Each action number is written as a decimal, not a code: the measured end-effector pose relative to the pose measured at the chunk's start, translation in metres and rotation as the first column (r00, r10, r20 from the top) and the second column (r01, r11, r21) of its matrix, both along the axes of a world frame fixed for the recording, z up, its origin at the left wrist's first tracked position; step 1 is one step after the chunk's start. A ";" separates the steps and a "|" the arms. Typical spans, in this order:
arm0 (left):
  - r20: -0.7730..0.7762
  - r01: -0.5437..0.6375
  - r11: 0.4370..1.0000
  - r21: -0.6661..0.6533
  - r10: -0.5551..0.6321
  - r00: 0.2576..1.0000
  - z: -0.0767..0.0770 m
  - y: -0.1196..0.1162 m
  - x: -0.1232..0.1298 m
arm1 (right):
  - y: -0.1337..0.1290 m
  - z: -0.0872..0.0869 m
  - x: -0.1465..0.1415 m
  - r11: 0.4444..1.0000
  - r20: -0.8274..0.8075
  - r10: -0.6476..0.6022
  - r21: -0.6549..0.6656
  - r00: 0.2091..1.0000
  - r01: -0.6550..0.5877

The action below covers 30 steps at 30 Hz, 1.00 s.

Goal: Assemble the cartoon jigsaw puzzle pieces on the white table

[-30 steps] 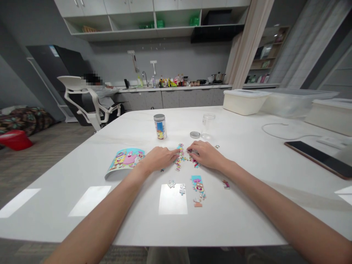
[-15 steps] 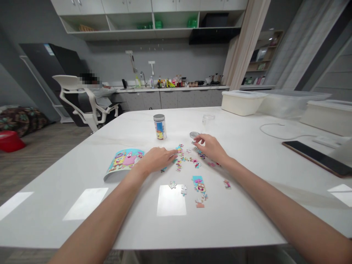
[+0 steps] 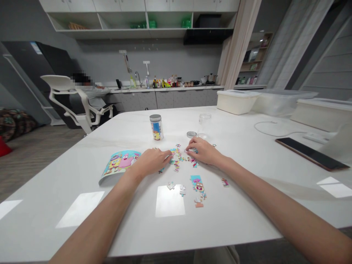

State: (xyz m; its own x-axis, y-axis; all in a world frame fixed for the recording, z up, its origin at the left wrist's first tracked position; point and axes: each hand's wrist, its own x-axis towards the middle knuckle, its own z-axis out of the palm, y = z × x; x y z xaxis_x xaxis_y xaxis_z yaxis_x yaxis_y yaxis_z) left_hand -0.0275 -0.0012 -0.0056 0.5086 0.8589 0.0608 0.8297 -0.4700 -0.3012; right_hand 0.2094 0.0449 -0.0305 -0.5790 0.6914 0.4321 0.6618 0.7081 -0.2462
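Note:
Colourful jigsaw pieces (image 3: pixel 176 165) lie in a loose cluster in the middle of the white table (image 3: pixel 137 234). My left hand (image 3: pixel 153 161) reaches in from the left, fingers stretched out with the tips at the pile's edge. On the other side, my right hand (image 3: pixel 202 151) rests over pieces with its fingers bent and a little apart; some pieces beneath it are hidden. Closer to me is a small joined section (image 3: pixel 198 184) with a pink and blue print. A curled picture sheet (image 3: pixel 121 163) with cartoon figures sits beside my left hand.
Behind the pieces stand a lidded jar (image 3: pixel 156 127) with a cartoon label and a clear open jar (image 3: pixel 205 124), its metal lid (image 3: pixel 191 134) lying nearby. A phone (image 3: pixel 310 153), a cable and storage boxes (image 3: pixel 238 101) occupy the right. A person sits in a white chair (image 3: pixel 68 102) farther back.
My right hand has come left and down, closer to my left hand, over the pieces. My left hand stays near the pile's left edge. The whole view has shifted slightly.

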 end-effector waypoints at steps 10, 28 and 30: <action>0.058 -0.060 0.998 -0.009 0.060 0.996 -0.002 0.000 -0.004 | 0.001 -0.001 0.001 0.998 0.012 0.006 -0.062 1.000 -0.005; 0.827 0.347 0.823 -0.450 0.238 0.509 0.002 -0.017 0.029 | -0.027 0.031 0.001 0.672 -0.383 0.039 -0.673 0.923 -0.308; 0.816 0.381 0.783 -0.492 0.261 0.516 0.004 -0.019 0.030 | -0.032 0.033 0.005 0.647 -0.393 0.064 -0.684 0.918 -0.338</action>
State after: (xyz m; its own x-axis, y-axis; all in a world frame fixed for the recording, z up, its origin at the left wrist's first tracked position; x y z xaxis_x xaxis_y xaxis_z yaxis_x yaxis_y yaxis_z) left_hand 0.0026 -0.0199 -0.0015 0.5429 0.8397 0.0113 0.4801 -0.3213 0.8163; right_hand 0.2139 0.0129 0.0027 -0.6738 0.7387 0.0200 0.3164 0.3129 -0.8955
